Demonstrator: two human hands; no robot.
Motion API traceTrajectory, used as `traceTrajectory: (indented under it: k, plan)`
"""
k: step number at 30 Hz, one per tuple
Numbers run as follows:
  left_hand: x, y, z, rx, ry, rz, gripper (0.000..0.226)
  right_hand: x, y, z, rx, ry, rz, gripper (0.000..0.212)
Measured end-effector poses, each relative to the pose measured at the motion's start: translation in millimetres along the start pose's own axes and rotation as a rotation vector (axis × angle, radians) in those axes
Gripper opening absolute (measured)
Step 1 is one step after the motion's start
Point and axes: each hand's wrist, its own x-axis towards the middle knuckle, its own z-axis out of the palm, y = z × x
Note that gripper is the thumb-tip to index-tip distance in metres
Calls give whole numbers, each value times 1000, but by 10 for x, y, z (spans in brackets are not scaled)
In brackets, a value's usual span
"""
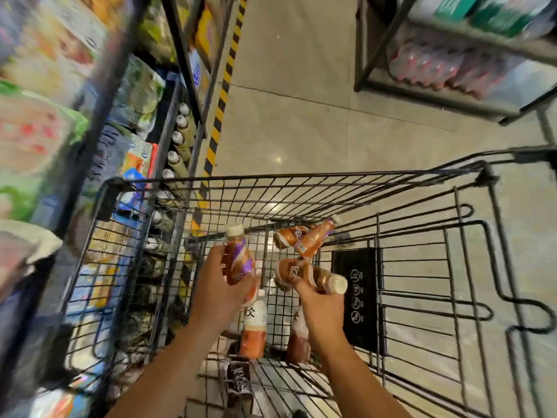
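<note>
Both my hands are inside a black wire shopping cart [301, 179]. My left hand [217, 285] grips an orange-brown drink bottle with a purple label and white cap [236, 257], held upright above the cart floor. My right hand [319, 309] holds a similar brown bottle [313, 274] lying sideways, its white cap pointing right. Two more such bottles [304, 236] lie at the far end of the basket. Below my hands, an orange bottle with a white label [253, 330] and a darker bottle [297, 339] lie on the cart floor, partly hidden by my wrists.
Store shelves [90, 116] packed with packaged goods and rows of white-capped bottles [180, 137] stand close on the cart's left. A yellow-black floor stripe [223, 92] runs along them. Another rack with shrink-wrapped drinks [452, 64] is at the upper right. The cart's folded child seat [358, 297] lies to the right.
</note>
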Motion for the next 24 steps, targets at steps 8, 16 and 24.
traceTrajectory:
  k: [8,16,24]
  plan:
    - [-893,806,-885,-141,88,104,56,-880,-998,-388,-132,-228,-284,18]
    - [-1933,1530,-1364,-150,294,234,69,-1821,-1874,-891,-216,-450,-622,49]
    - [-3053,2360,-1647,-187,501,476,59,-2756,-2549,-1425,-87,-429,-913,48]
